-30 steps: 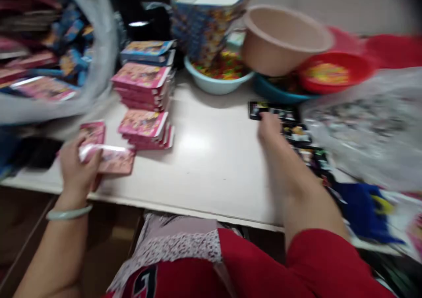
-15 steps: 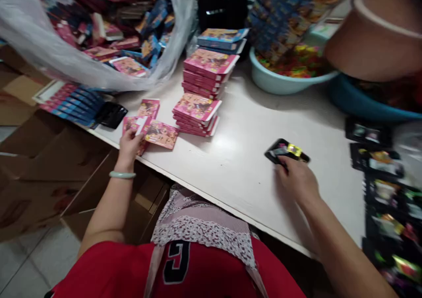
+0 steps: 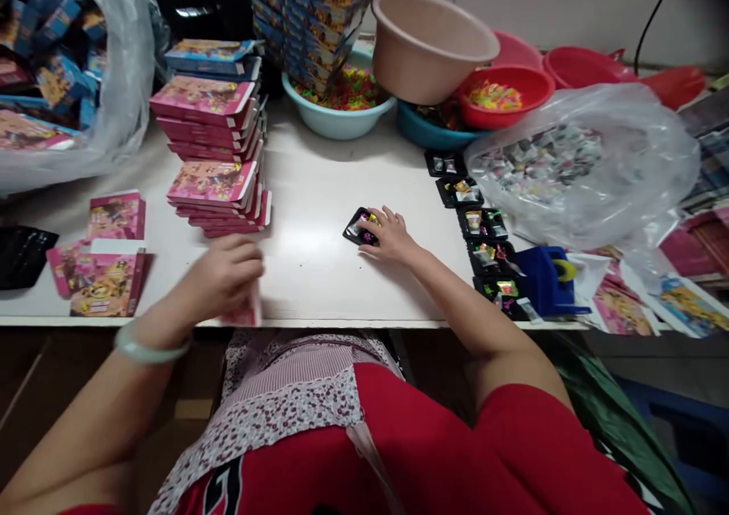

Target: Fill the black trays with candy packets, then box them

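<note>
My left hand (image 3: 225, 279), a little blurred, is closed on a pink box (image 3: 248, 311) above the table's front edge. Most of that box is hidden behind the fingers. My right hand (image 3: 392, 235) grips the right side of a small black tray (image 3: 354, 230), which lies on the white table. Small shiny wrapped pieces show in the tray, partly covered by my fingers. To the left of my left hand lie several loose pink printed boxes (image 3: 108, 279). Just beyond that hand rises a stack of pink boxes (image 3: 210, 181), with blue boxes (image 3: 210, 53) on top at the back.
A column of filled black trays (image 3: 481, 223) lines the right side, beside a clear plastic bag (image 3: 638, 158) of small packets and a blue tape dispenser (image 3: 544, 279). Basins (image 3: 342, 124) stand at the back. A large bag (image 3: 128, 82) of boxes sits at left.
The view has swung to the right. My left hand has moved away from the loose pink boxes with one box in it. My right hand's tray now rests flat on the table.
</note>
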### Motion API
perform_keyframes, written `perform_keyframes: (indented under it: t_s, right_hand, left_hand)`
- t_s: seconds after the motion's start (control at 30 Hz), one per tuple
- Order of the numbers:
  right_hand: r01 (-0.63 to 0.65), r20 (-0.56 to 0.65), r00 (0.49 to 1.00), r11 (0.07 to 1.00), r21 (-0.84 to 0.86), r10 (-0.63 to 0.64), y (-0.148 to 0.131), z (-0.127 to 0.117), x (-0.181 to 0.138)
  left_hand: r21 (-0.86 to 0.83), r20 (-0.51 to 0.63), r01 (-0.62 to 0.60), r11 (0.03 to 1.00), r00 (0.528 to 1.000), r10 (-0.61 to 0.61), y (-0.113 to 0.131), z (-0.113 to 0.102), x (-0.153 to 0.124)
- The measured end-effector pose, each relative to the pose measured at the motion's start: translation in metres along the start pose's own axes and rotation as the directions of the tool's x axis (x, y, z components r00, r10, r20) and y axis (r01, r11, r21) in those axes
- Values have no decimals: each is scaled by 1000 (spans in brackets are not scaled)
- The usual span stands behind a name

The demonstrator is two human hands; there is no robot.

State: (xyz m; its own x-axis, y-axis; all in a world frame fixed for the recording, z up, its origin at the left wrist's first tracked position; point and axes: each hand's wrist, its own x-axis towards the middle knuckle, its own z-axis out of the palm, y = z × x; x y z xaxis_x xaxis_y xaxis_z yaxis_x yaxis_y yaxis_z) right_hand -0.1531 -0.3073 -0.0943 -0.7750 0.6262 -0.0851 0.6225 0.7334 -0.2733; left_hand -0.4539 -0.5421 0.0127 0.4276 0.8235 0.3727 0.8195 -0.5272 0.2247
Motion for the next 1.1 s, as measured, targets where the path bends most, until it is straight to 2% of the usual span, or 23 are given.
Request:
perform_keyframes:
  t_s: [0.1, 0.17, 0.23, 0.3, 0.37, 0.43, 0.47, 0.6, 0.73, 0.8, 0.87, 0.97, 1.03, 1.1]
  right_hand:
    - [-28, 25, 999, 1000, 14, 27, -5, 4, 4]
    - [-32, 35, 999, 999, 16, 32, -5, 7, 3]
    - [-20, 29, 999, 1000, 16, 20, -3, 11, 2]
    - [9, 4, 1000, 1000, 16, -9, 0, 17, -1]
    - [38, -27, 999, 999, 13, -38, 4, 24, -3]
    - [59, -59, 997, 998, 10, -58, 7, 30, -3]
    - [65, -75, 995, 998, 11, -64, 8, 33, -3]
    - [95, -119, 989, 994, 49, -88, 10, 34, -3]
    - [254, -104, 965, 960, 122, -242, 8, 27, -19]
    - [367, -100, 930, 914, 171, -354, 2, 24, -34]
    - [483, -113, 876, 847, 224, -469, -9, 21, -48]
    - [608, -126, 789, 736, 298, -601, -32, 15, -60]
    - [609, -87, 782, 725, 322, -618, -46, 9, -60]
    - [548, -15, 819, 774, 316, -573, -55, 6, -56]
  left_hand:
    - [4, 219, -87, 996, 972, 84, 4, 56, 47]
    - [-21, 298, -117, 993, 947, 118, 11, 88, 60]
    - [-34, 257, -67, 997, 964, 74, 17, 109, 56]
    - [-33, 101, 111, 993, 989, -107, 23, 118, 39]
    - [-40, -33, 330, 943, 943, -331, 31, 122, 14]
    - [-30, -54, 462, 887, 885, -463, 42, 125, -9]
    - [-12, -34, 488, 873, 872, -488, 47, 128, -18]
    - [3, -17, 500, 866, 866, -500, 61, 139, -29]
    - [-284, -65, 462, 840, 865, -497, 52, 135, -16]
    - [-436, -78, 473, 766, 828, -555, 43, 127, -9]
    - [-550, -73, 499, 669, 769, -634, 35, 119, -4]
    - [-661, -15, 536, 525, 690, -724, 28, 112, 2]
    - [-698, 31, 545, 465, 671, -740, 27, 109, 5]
    - [-715, 65, 546, 436, 674, -736, 28, 108, 8]
